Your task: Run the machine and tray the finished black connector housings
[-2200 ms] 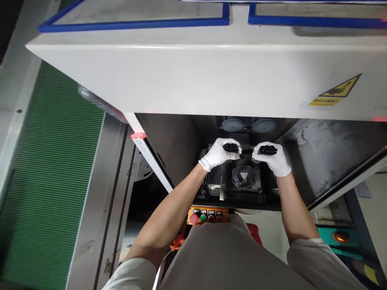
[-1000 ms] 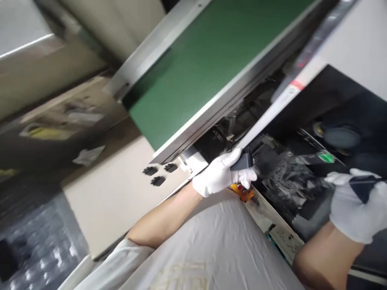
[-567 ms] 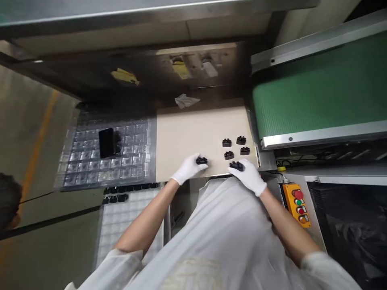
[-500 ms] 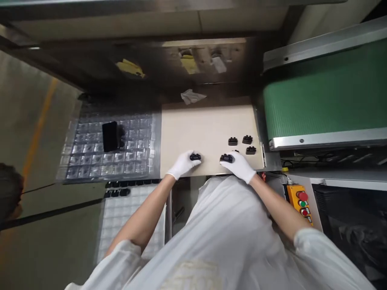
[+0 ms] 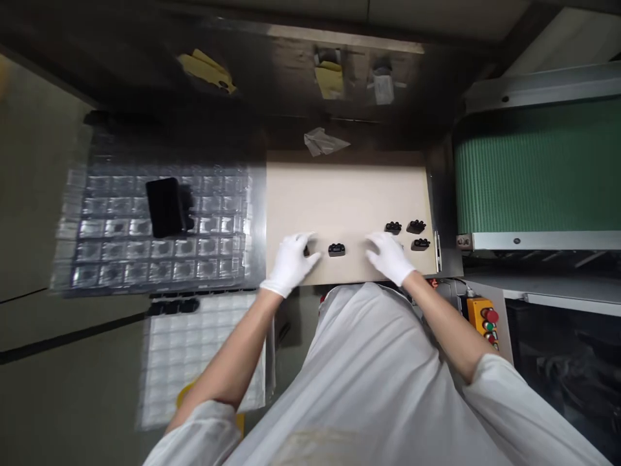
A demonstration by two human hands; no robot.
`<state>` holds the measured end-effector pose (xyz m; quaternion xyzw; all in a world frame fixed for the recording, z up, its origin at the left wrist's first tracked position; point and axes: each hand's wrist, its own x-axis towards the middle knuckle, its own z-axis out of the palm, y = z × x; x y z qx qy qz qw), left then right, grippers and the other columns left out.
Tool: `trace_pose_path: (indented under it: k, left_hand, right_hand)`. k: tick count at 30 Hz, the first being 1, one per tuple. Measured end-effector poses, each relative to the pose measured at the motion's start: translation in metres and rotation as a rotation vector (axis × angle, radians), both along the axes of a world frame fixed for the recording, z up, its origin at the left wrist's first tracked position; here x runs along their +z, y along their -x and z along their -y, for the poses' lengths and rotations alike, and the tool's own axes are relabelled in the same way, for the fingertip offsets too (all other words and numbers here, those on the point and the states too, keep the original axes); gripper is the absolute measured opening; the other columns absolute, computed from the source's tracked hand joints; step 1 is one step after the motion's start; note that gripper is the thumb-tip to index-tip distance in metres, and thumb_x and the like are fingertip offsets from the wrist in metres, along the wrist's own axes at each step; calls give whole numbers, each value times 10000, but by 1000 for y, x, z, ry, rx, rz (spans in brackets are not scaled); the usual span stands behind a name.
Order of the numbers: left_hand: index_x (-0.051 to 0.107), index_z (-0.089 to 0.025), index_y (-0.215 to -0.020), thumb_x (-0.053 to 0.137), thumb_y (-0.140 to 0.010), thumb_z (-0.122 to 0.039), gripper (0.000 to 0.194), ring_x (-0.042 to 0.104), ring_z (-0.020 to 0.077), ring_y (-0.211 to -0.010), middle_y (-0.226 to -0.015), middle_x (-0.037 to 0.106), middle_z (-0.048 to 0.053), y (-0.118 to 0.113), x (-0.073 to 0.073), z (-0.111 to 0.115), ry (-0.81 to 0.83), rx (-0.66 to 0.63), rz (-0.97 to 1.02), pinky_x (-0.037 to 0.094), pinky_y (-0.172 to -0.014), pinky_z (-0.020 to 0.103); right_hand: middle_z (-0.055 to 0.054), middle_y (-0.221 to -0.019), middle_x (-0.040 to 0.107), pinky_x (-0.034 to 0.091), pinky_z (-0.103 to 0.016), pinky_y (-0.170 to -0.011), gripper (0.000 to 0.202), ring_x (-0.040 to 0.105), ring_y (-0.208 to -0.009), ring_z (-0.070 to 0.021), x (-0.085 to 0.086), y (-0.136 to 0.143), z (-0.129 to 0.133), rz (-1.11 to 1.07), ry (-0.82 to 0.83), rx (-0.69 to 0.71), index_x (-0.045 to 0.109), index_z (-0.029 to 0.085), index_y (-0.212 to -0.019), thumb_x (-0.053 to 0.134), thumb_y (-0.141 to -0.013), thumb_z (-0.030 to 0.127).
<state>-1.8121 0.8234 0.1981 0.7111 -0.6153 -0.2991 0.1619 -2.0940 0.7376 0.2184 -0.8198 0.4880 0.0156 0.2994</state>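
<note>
My left hand point(image 5: 290, 261), in a white glove, is over the left front of the beige board point(image 5: 339, 188). Its thumb and fingers are spread, and a small black part point(image 5: 306, 250) shows partly in the gap. Whether the glove touches it I cannot tell. Between my hands, a small black knobbed block point(image 5: 336, 250) stands alone on the board. My right hand point(image 5: 389, 257), also gloved, hovers right of that block with blurred fingers apart and nothing visible in them. Just beyond it lie three similar blocks point(image 5: 420, 244); something dark behind its fingers is mostly hidden.
Left of the board, a clear compartment tray point(image 5: 130, 275) carries a black box-like object point(image 5: 163, 207). Below it is a whitish tray point(image 5: 194, 343) with black parts along its top. A green conveyor point(image 5: 538, 168) and an orange button box point(image 5: 482, 317) stand right. Crumpled plastic point(image 5: 324, 142) lies behind.
My right hand has let go of its block, which now stands between my hands. My left hand has shifted left and its fingers have spread. The camera view has shifted.
</note>
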Motion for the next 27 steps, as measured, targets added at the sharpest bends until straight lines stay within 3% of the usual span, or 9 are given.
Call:
trace_pose_path:
  k: [2, 4, 8, 11, 14, 19, 21, 24, 27]
  left_hand:
    - [672, -208, -1329, 629, -971, -389, 404, 601, 359, -1262, -1321, 696, 149, 50, 10, 2, 50, -54, -131, 412, -1165, 478]
    - [624, -218, -1410, 646, -967, -364, 467, 570, 366, -1309, -1397, 660, 155, 107, 12, 14, 22, -187, -271, 378, -1190, 490]
    - [611, -159, -1421, 753, -826, -138, 612, 442, 431, -1430, -1508, 556, 234, 190, -10, 60, -159, -213, -519, 247, -1247, 572]
    - [697, -138, -1256, 751, -765, -51, 501, 485, 395, -1403, -1391, 637, 233, 207, -29, 85, -228, -208, -646, 249, -1267, 528]
    - [693, -141, -1195, 798, -730, -98, 478, 566, 338, -1317, -1335, 670, 201, 196, -33, 86, -308, -119, -782, 333, -1246, 482]
    - [662, -176, -1068, 683, -878, -408, 300, 695, 219, -922, -1063, 724, 124, 168, 1, 50, -457, 95, -1038, 602, -912, 403]
    - [664, -186, -1002, 654, -892, -384, 227, 699, 192, -852, -970, 715, 99, 172, 23, 34, -545, 265, -1244, 626, -823, 353]
    - [678, -173, -940, 701, -859, -201, 89, 714, 159, -795, -893, 713, 71, 206, 53, 18, -834, 593, -1594, 638, -722, 266]
    - [686, -142, -908, 654, -894, -107, 50, 693, 118, -670, -844, 720, 76, 268, 77, 9, -1088, 582, -1566, 626, -629, 202]
  right_hand:
    - [-147, -1397, 666, 424, -485, -1160, 448, 571, -1291, -338, 11, 53, 3, -82, 144, -131, 681, 158, -1350, 546, -923, 162]
    - [-170, -1407, 650, 464, -519, -1092, 498, 579, -1255, -373, 13, 94, 9, -228, 203, -247, 651, 156, -1393, 558, -905, 160]
    - [-204, -1408, 642, 467, -574, -1056, 536, 588, -1244, -425, -7, 123, 25, -313, 25, -315, 656, 175, -1393, 663, -857, 179]
    - [-197, -1283, 710, 482, -552, -1059, 382, 646, -1187, -396, -24, 122, 28, -224, -73, -382, 736, 165, -1228, 704, -849, 194]
    - [-133, -1229, 750, 535, -435, -1028, 334, 695, -1124, -297, -23, 132, 5, -96, -103, -486, 727, 182, -1194, 722, -887, 312]
    - [-54, -1127, 754, 561, -408, -984, 336, 698, -1053, -236, 12, 177, -89, 758, -283, -935, 732, 243, -1081, 763, -840, 475]
    - [-34, -969, 723, 586, -426, -883, 301, 685, -905, -218, 21, 194, -127, 1074, -324, -1156, 717, 277, -997, 681, -876, 550]
    - [-12, -824, 651, 592, -417, -766, 270, 641, -751, -191, 24, 212, -168, 1383, -435, -1412, 681, 285, -920, 620, -916, 548]
    - [-15, -866, 692, 586, -386, -705, 257, 664, -766, -196, 23, 225, -185, 1506, -479, -1481, 683, 260, -905, 852, -756, 383]
